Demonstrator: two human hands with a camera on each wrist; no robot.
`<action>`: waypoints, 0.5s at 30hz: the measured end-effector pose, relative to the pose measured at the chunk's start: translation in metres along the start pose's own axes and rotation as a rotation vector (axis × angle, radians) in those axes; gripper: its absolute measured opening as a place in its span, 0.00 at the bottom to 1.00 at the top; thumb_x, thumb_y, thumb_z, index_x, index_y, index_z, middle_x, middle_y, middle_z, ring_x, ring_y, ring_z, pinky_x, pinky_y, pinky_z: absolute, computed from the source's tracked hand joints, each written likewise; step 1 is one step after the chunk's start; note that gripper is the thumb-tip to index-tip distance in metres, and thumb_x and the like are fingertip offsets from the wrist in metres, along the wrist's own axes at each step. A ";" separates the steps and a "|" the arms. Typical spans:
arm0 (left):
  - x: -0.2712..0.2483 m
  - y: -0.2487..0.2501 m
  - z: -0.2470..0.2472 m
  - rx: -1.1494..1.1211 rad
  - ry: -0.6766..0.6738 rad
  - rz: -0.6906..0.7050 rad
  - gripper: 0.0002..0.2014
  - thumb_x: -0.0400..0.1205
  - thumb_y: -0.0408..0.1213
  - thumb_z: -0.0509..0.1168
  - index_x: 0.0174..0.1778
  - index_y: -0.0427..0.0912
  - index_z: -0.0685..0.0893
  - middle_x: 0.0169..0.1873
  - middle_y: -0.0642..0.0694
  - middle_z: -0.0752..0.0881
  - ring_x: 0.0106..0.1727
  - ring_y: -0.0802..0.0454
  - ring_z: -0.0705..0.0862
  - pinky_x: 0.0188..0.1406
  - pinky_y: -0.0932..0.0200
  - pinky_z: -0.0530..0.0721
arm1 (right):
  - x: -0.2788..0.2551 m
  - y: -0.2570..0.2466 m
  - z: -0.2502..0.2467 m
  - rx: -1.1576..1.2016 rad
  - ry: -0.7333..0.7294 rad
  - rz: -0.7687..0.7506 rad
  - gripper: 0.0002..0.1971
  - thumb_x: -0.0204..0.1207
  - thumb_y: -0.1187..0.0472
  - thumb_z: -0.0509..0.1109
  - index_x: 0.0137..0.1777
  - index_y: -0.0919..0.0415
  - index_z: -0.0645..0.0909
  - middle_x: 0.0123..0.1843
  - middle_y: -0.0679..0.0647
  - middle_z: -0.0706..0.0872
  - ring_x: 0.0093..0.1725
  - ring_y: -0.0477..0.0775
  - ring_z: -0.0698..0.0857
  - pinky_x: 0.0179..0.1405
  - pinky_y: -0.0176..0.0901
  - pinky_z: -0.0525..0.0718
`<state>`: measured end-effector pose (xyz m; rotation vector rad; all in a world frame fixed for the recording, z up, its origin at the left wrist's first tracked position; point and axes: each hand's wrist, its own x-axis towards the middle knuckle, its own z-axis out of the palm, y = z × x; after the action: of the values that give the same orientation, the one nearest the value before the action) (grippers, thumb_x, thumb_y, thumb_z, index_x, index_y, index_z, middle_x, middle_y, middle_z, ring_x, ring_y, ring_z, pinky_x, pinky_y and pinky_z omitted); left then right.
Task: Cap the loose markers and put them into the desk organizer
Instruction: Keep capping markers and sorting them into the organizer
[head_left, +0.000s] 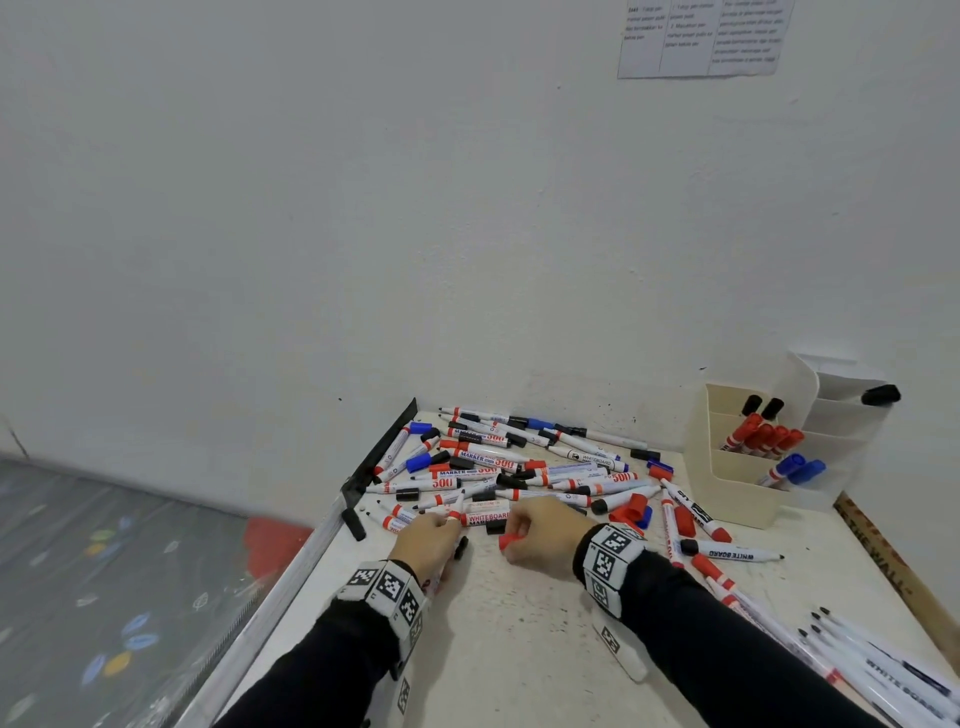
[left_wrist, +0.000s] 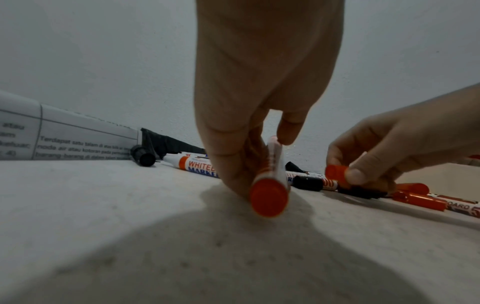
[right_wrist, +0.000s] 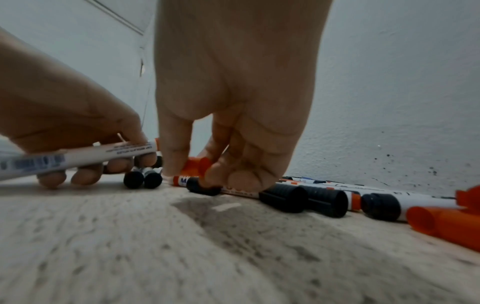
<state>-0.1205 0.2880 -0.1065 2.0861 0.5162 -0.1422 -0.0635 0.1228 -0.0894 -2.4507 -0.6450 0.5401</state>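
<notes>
The left hand (head_left: 427, 540) grips a red marker (left_wrist: 270, 185) at the pile's (head_left: 519, 467) near edge; the right hand (head_left: 540, 532), just beside it, pinches a red cap (head_left: 508, 540). The organizer (head_left: 737, 467) stands right of the pile, well apart. A skewed push could smear ink on fingers or seat the cap loosely; curled knuckles may roll nearby markers away.

Both arms are in long black sleeves (head_left: 727, 639) right down to the wrists. Each wrist has a chunky white band (head_left: 605, 564) covered in square black-and-white tag markers. Bare left hand (head_left: 426, 543) and right hand (head_left: 540, 530), no gloves.
</notes>
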 end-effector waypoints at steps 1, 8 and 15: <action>0.000 0.000 0.001 -0.005 0.004 0.016 0.11 0.84 0.42 0.54 0.43 0.42 0.78 0.37 0.46 0.79 0.38 0.52 0.77 0.42 0.60 0.78 | -0.001 0.000 0.000 0.040 0.058 0.001 0.06 0.71 0.60 0.73 0.44 0.51 0.79 0.40 0.47 0.81 0.37 0.44 0.78 0.33 0.36 0.79; -0.003 0.002 0.004 0.030 -0.042 0.090 0.07 0.84 0.44 0.59 0.51 0.47 0.81 0.44 0.48 0.83 0.41 0.54 0.79 0.46 0.60 0.81 | 0.005 0.000 -0.004 0.236 0.306 -0.052 0.04 0.82 0.61 0.62 0.52 0.50 0.74 0.40 0.50 0.79 0.37 0.45 0.77 0.34 0.33 0.75; -0.008 0.005 0.004 0.076 -0.074 0.154 0.03 0.82 0.44 0.62 0.50 0.53 0.79 0.47 0.51 0.81 0.47 0.56 0.79 0.40 0.68 0.74 | 0.010 -0.002 -0.001 0.496 0.397 -0.058 0.11 0.79 0.73 0.62 0.53 0.56 0.72 0.47 0.46 0.80 0.44 0.42 0.84 0.34 0.29 0.84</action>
<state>-0.1248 0.2800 -0.1026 2.1769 0.3084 -0.1507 -0.0560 0.1291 -0.0902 -1.9802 -0.3615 0.1512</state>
